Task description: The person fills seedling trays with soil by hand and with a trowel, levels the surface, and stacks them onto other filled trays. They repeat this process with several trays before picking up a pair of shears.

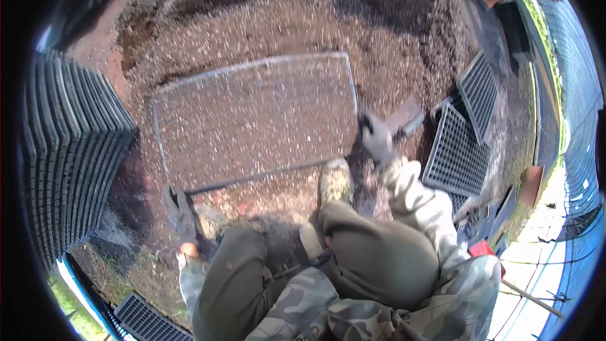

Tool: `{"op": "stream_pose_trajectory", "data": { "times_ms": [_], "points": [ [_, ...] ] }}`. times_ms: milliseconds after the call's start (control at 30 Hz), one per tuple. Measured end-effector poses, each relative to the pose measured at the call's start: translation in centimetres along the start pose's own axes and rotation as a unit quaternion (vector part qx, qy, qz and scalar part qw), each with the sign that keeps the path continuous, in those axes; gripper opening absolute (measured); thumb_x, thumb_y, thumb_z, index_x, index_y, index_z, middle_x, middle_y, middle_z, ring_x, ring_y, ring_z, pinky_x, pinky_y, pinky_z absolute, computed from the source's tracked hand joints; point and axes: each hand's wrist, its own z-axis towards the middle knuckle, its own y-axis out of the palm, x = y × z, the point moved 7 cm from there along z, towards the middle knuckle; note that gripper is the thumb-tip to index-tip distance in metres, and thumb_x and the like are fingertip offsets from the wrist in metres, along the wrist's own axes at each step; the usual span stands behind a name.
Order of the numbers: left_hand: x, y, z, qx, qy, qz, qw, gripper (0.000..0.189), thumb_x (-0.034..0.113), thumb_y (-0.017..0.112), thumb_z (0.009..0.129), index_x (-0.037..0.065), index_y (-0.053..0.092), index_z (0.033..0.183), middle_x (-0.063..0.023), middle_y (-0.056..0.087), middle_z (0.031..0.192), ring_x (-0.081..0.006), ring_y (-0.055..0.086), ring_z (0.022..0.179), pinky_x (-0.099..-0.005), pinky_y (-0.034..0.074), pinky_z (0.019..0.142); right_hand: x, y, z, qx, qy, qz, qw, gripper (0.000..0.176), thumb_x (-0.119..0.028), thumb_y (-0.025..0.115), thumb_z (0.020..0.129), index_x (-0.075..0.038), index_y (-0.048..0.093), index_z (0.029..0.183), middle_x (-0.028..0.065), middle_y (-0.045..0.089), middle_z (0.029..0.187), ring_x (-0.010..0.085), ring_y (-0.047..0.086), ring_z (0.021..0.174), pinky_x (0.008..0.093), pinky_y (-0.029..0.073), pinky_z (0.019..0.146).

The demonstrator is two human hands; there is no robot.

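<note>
At the far left stands a tall stack of black trays (pixel 79 145), nested closely, their rims showing as many dark ridges. Below it, by the lower edge of the view, lies a single grid tray (pixel 150 319) with square cells. The left hand (pixel 182 215), in a dark grey glove, is at the near left corner of the soil-covered tray (pixel 259 120); whether its fingers are closed on the rim, I cannot tell. That tray lies flat in the middle, in front of the person, with brown, grainy soil spread over its cells and its pale far rim showing. A soil heap (pixel 303 19) rises beyond it and wraps round towards its right side. A muddy boot (pixel 336 180) is at the tray's near edge, towards the right. The right hand (pixel 377 140), also gloved in grey, is beside the tray's right end, well apart from the left one; blur hides whether its fingers are open or closed. A flat-bladed tool (pixel 404 117) extends from beside it, perhaps gripped in it. Further right, two black grid trays (pixel 457 150) overlap at an angle on the ground, with a red object (pixel 484 250) nearer the person, beside the camouflage sleeve (pixel 464 262)
</note>
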Motion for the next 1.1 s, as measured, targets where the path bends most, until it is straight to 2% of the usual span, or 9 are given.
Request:
{"op": "stream_pose_trajectory", "data": {
  "times_ms": [167, 233, 400, 467, 567, 667, 967, 1000, 1100],
  "points": [
    [-3.1, -0.2, 0.1, 0.107, 0.055, 0.013, 0.993, 0.041, 0.026, 0.057, 0.093, 0.002, 0.052, 0.126, -0.0051, 0.059, 0.090, -0.0159, 0.055, 0.078, -0.0300, 0.045, 0.070, 0.5, -1.5, -9.3, -0.110, 0.212, 0.036, 0.971, 0.036, -0.024, 0.061, 0.086, -0.007, 0.060, 0.118, 0.0200, 0.066, 0.100, 0.0324, 0.065, 0.095, 0.0390, 0.050, 0.084],
    [-6.9, 2.0, 0.9, 0.007, -0.166, -0.259, 0.951, 0.037, 0.027, 0.065, 0.088, 0.003, 0.059, 0.115, 0.0001, 0.056, 0.080, -0.0112, 0.052, 0.069, -0.0268, 0.043, 0.061, 1.6, -0.3, -9.2, -0.057, 0.209, 0.066, 0.974, 0.042, -0.033, 0.067, 0.085, -0.001, 0.061, 0.111, 0.0152, 0.068, 0.091, 0.0267, 0.065, 0.083, 0.0360, 0.051, 0.076],
    [-2.4, 0.0, 0.1, 0.031, -0.246, -0.383, 0.890, 0.036, 0.027, 0.070, 0.084, 0.004, 0.060, 0.110, -0.0028, 0.058, 0.089, -0.0144, 0.055, 0.081, -0.0312, 0.047, 0.073, 9.2, 8.5, -7.1, -0.098, 0.279, 0.377, 0.878, 0.033, -0.027, 0.067, 0.086, -0.001, 0.064, 0.105, 0.0099, 0.066, 0.088, 0.0234, 0.065, 0.078, 0.0372, 0.051, 0.067],
    [3.4, -2.8, -0.3, 0.005, -0.046, -0.298, 0.954, 0.043, 0.024, 0.068, 0.085, 0.003, 0.053, 0.119, -0.0079, 0.057, 0.104, -0.0202, 0.055, 0.098, -0.0365, 0.045, 0.085, 0.1, 2.3, -7.4, -0.117, 0.378, 0.447, 0.802, 0.026, -0.021, 0.065, 0.088, 0.000, 0.063, 0.102, 0.0105, 0.065, 0.095, 0.0238, 0.064, 0.087, 0.0335, 0.055, 0.068],
    [7.0, -3.9, 0.4, -0.029, -0.084, -0.385, 0.918, 0.042, 0.015, 0.060, 0.088, 0.004, 0.049, 0.127, -0.0125, 0.055, 0.117, -0.0208, 0.056, 0.101, -0.0287, 0.048, 0.082, -4.5, -2.0, -6.6, -0.064, 0.182, 0.572, 0.798, 0.023, -0.017, 0.062, 0.089, -0.003, 0.060, 0.107, 0.0122, 0.064, 0.103, 0.0256, 0.063, 0.095, 0.0336, 0.058, 0.072],
    [10.8, -7.2, 0.9, 0.048, -0.047, -0.272, 0.960, 0.017, 0.023, 0.066, 0.085, 0.012, 0.058, 0.094, 0.0050, 0.043, 0.070, -0.0059, 0.036, 0.057, -0.0251, 0.029, 0.049, 7.0, 5.1, -5.0, -0.156, 0.345, 0.781, 0.497, 0.032, -0.011, 0.059, 0.091, -0.002, 0.052, 0.121, 0.0134, 0.062, 0.114, 0.0266, 0.063, 0.100, 0.0375, 0.057, 0.084],
    [22.4, -14.1, 5.4, 0.071, -0.063, -0.646, 0.757, 0.020, 0.006, 0.072, 0.079, 0.008, 0.057, 0.093, 0.0030, 0.058, 0.083, -0.0053, 0.052, 0.075, -0.0187, 0.042, 0.068, -10.1, -15.0, 2.5, -0.048, 0.173, 0.799, 0.574, 0.022, -0.016, 0.060, 0.092, -0.001, 0.062, 0.107, 0.0169, 0.067, 0.105, 0.0218, 0.067, 0.084, 0.0283, 0.059, 0.066],
    [24.0, -16.7, 5.6, 0.068, -0.039, -0.674, 0.735, 0.020, 0.006, 0.072, 0.079, 0.008, 0.057, 0.092, 0.0029, 0.058, 0.082, -0.0057, 0.053, 0.076, -0.0190, 0.043, 0.069, -10.5, -16.1, 4.4, -0.145, 0.151, 0.840, 0.501, 0.026, -0.020, 0.057, 0.093, 0.002, 0.061, 0.108, 0.0183, 0.066, 0.103, 0.0279, 0.066, 0.093, 0.0405, 0.058, 0.080],
    [26.1, -26.3, 5.3, 0.095, 0.016, -0.708, 0.699, 0.017, 0.007, 0.070, 0.081, 0.007, 0.058, 0.094, 0.0025, 0.058, 0.081, -0.0068, 0.056, 0.077, -0.0204, 0.046, 0.071, -22.1, -18.7, 7.5, -0.340, 0.201, 0.828, 0.399, 0.027, -0.024, 0.059, 0.092, -0.001, 0.062, 0.107, 0.0168, 0.067, 0.099, 0.0256, 0.067, 0.082, 0.0241, 0.055, 0.050]
  ]
}}
